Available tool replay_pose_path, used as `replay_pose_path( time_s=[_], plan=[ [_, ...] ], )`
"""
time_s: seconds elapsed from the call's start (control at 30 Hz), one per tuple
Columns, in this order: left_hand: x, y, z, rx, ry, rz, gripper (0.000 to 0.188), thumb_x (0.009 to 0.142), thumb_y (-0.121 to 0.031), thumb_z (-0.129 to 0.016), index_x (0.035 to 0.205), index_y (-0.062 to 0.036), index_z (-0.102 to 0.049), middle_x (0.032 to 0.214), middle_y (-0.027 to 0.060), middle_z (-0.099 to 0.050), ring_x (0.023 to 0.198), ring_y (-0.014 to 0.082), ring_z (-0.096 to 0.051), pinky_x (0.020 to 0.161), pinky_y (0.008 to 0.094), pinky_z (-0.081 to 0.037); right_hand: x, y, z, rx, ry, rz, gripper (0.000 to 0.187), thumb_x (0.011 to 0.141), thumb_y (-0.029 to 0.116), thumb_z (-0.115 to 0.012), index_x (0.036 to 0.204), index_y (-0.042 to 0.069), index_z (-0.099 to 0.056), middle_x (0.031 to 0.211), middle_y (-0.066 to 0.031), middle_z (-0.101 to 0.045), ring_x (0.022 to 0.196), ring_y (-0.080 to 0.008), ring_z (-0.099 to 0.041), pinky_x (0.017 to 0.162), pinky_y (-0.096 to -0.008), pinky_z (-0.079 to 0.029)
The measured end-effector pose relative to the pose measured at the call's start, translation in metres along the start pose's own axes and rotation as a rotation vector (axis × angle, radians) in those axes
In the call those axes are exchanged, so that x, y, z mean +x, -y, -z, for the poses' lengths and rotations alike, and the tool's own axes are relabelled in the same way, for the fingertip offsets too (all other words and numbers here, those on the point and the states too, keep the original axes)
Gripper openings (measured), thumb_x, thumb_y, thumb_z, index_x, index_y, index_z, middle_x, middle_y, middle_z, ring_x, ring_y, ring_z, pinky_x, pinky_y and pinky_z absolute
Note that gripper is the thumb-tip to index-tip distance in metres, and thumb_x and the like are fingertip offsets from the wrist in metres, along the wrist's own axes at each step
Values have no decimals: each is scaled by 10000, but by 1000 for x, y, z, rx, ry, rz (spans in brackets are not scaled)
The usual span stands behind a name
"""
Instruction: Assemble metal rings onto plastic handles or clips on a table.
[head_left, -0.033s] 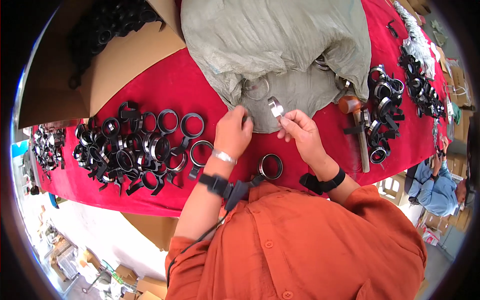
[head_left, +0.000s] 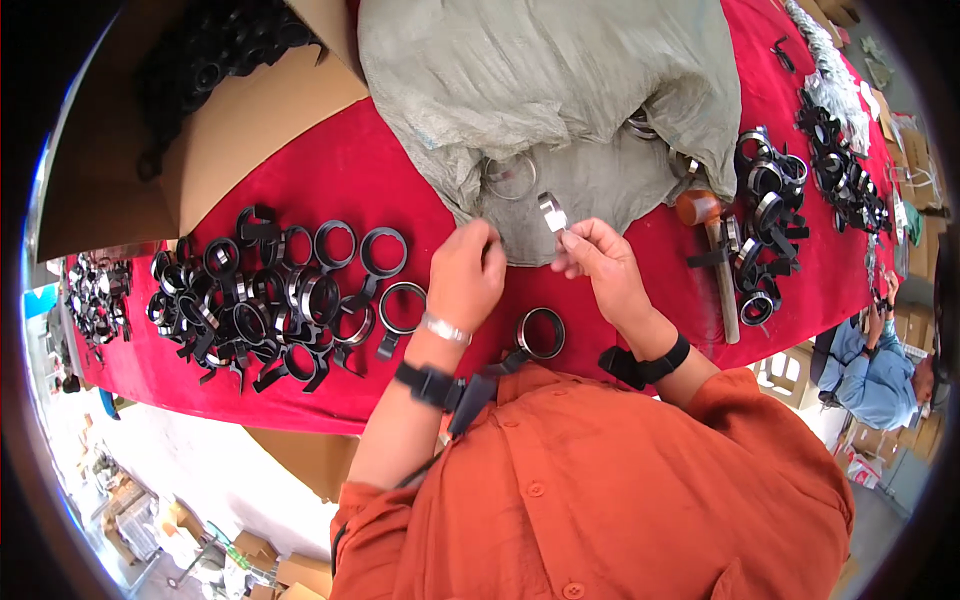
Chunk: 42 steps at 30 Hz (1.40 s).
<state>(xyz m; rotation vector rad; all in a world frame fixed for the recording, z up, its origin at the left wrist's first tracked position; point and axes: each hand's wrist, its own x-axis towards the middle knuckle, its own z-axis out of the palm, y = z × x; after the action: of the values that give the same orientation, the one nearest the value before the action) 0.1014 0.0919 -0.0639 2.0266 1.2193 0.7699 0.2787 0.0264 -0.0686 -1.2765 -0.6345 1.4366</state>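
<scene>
My right hand (head_left: 605,270) pinches a shiny metal ring (head_left: 553,212) between thumb and fingertips, seen nearly edge-on above the table. My left hand (head_left: 465,275) is closed beside it, fingers curled inward; whatever they may hold is hidden. Just beyond both hands, a grey-green woven sack (head_left: 560,90) lies with its mouth toward me, and a loose metal ring (head_left: 511,177) rests on its fabric. Close to my body, a black ring with a silver inner band and a tab (head_left: 541,333) lies on the red cloth (head_left: 450,365).
Many black ring holders (head_left: 270,300) are heaped at the left, more (head_left: 768,200) at the right. A mallet (head_left: 722,260) lies beside the right heap. An open cardboard box (head_left: 260,130) with black parts stands far left. Another person (head_left: 870,370) sits at the far right.
My left hand and wrist have shifted very slightly, and the metal ring in my right fingers has tilted a little. The rest looks the same.
</scene>
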Motion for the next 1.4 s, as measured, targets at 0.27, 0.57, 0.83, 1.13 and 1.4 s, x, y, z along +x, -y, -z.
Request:
replay_pose_path(
  time_s=[0.27, 0.57, 0.83, 1.13, 1.4],
  plan=[
    [-56, -33, 46, -1024, 85, 356, 103, 775, 90, -528, 830, 25, -587, 952, 144, -612, 778, 183, -624, 717, 285, -521, 15, -14, -26, 533, 27, -293, 138, 891, 197, -559, 906, 60, -543, 873, -77, -617, 784, -157, -610, 680, -277, -488],
    [-83, -22, 56, -1406, -40, 447, 122, 818, 24, -536, 907, 32, -620, 943, 145, -616, 769, 200, -626, 688, 296, -516, 3, -22, -35, 274, 167, -342, 137, 892, 213, -548, 879, 77, -544, 815, -27, -599, 684, -99, -557, 485, -209, -415],
    [-87, -24, 63, -358, 277, 155, 181, 779, -137, -636, 893, 3, -625, 738, 66, -608, 632, 114, -553, 586, 256, -431, 9, -7, -53, -232, 232, 10, 128, 883, 195, -552, 862, 70, -565, 743, 33, -547, 603, -27, -453, 509, -191, -375],
    [-90, -29, 55, -934, 481, 617, 326, 812, -77, -595, 1111, 10, -500, 842, 35, -604, 730, 98, -545, 672, 252, -463, -4, 21, -73, -258, 308, 200, 98, 885, 122, -541, 837, 36, -535, 670, 37, -489, 570, -33, -442, 507, -192, -370],
    [-80, -41, 56, -579, 441, 389, 194, 800, -16, -574, 985, 2, -516, 839, 36, -581, 709, 86, -559, 629, 232, -467, 9, 21, -64, -392, 201, 273, 76, 852, 89, -582, 825, 28, -545, 739, -1, -523, 591, -63, -500, 520, -216, -397]
  ],
)
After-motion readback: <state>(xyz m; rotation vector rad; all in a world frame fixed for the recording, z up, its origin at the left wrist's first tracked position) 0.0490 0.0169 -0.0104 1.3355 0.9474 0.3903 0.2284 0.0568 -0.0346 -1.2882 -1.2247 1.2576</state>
